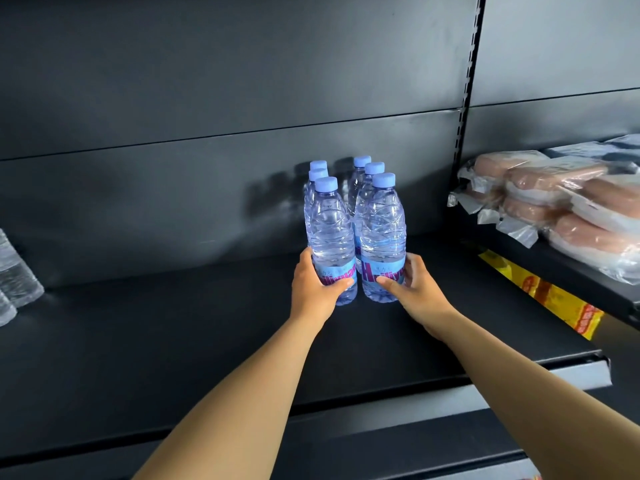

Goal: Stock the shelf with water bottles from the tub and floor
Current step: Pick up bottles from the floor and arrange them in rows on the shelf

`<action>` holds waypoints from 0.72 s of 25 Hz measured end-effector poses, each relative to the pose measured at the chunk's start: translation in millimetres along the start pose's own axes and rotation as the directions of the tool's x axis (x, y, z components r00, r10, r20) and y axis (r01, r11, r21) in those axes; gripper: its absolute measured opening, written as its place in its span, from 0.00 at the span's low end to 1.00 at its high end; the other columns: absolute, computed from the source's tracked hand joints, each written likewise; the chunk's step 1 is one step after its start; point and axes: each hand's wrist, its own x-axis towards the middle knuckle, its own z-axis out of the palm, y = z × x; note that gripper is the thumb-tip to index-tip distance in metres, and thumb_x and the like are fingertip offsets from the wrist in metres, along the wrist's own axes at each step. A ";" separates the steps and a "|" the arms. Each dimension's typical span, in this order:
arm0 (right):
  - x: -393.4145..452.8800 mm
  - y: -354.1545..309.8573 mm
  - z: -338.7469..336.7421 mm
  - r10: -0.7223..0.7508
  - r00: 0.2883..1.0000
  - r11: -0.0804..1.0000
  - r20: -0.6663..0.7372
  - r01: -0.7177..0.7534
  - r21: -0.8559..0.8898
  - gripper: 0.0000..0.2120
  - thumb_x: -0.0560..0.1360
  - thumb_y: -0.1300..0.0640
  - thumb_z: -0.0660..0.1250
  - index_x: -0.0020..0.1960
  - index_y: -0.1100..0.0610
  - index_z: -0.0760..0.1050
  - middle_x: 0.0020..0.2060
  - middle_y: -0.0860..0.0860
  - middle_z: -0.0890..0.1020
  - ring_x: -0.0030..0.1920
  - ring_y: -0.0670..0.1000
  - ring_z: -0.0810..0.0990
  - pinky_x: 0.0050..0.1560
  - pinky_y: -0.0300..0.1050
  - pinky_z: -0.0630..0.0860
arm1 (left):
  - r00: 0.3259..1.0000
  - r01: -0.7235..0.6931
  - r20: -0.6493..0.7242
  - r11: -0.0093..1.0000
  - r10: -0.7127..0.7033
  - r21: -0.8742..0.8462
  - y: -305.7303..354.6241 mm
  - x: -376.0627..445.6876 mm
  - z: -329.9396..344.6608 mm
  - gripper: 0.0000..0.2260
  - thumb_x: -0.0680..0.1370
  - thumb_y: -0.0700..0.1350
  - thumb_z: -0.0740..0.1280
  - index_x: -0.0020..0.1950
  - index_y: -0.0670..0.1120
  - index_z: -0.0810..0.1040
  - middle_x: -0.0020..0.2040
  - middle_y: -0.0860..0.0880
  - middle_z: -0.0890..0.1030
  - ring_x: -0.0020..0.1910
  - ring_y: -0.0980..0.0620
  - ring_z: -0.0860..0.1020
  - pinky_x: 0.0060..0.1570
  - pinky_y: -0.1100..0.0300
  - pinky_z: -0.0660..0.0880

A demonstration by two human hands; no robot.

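- Head view: six water bottles with light blue caps stand upright on the dark shelf (173,323), in two rows of three that run back toward the rear panel (207,81).
- The left hand (317,289) has its grip closed round the lower part of the front left bottle (330,237), thumb across the blue label, fingers wrapped behind.
- The right hand (420,292) holds the front right bottle (382,237) in the same way: thumb on the label, fingers curled round the far side.
- The two front bottles stand side by side, touching or nearly so; whether their bases rest fully on the shelf I cannot tell.
- The four rear bottles (363,178) stand just behind them, close together.
- At the far left edge of the shelf stand clear ribbed bottles (17,271), well apart from the group.
- On the neighbouring shelf to the right lie stacked wrapped buns (561,202), with a yellow packet (554,296) below them.
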 end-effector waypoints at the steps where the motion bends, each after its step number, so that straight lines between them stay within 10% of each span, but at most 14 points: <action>1: -0.1 -1.0 0.5 -0.005 1.000 1.000 -0.004 0.005 -0.022 0.26 0.73 0.56 0.71 0.66 0.52 0.63 0.58 0.47 0.76 0.58 0.46 0.77 0.59 0.44 0.74 | 1.000 -0.011 -0.007 1.000 0.011 0.018 3.9 -1.9 -0.1 0.33 0.67 0.42 0.76 0.68 0.51 0.65 0.63 0.51 0.74 0.60 0.52 0.75 0.57 0.59 0.72; 7: -20.8 -19.4 -1.2 -0.080 0.994 0.956 -0.074 0.055 -0.287 0.36 0.71 0.56 0.72 0.73 0.57 0.58 0.65 0.51 0.71 0.65 0.50 0.71 0.61 0.42 0.68 | 0.988 -0.067 0.152 0.913 0.005 0.402 20.2 -22.8 -40.1 0.37 0.69 0.49 0.74 0.73 0.48 0.60 0.69 0.47 0.67 0.67 0.48 0.69 0.59 0.61 0.66; 13: -76.3 -80.0 -1.9 -0.309 0.951 0.595 0.002 0.195 -0.779 0.35 0.70 0.49 0.72 0.71 0.58 0.61 0.68 0.58 0.67 0.69 0.60 0.63 0.67 0.55 0.63 | 0.960 -0.267 0.273 0.465 0.055 0.844 43.2 -65.3 -140.0 0.38 0.71 0.59 0.70 0.75 0.50 0.56 0.76 0.43 0.54 0.76 0.44 0.52 0.73 0.49 0.54; 18: -179.4 -128.6 37.7 -0.275 0.947 0.390 0.165 0.267 -0.881 0.40 0.70 0.38 0.67 0.75 0.53 0.56 0.76 0.55 0.56 0.76 0.56 0.49 0.74 0.55 0.51 | 0.960 -0.271 0.279 0.315 0.021 0.909 53.4 -163.1 -235.7 0.40 0.71 0.59 0.70 0.76 0.51 0.53 0.77 0.43 0.51 0.77 0.44 0.45 0.74 0.45 0.47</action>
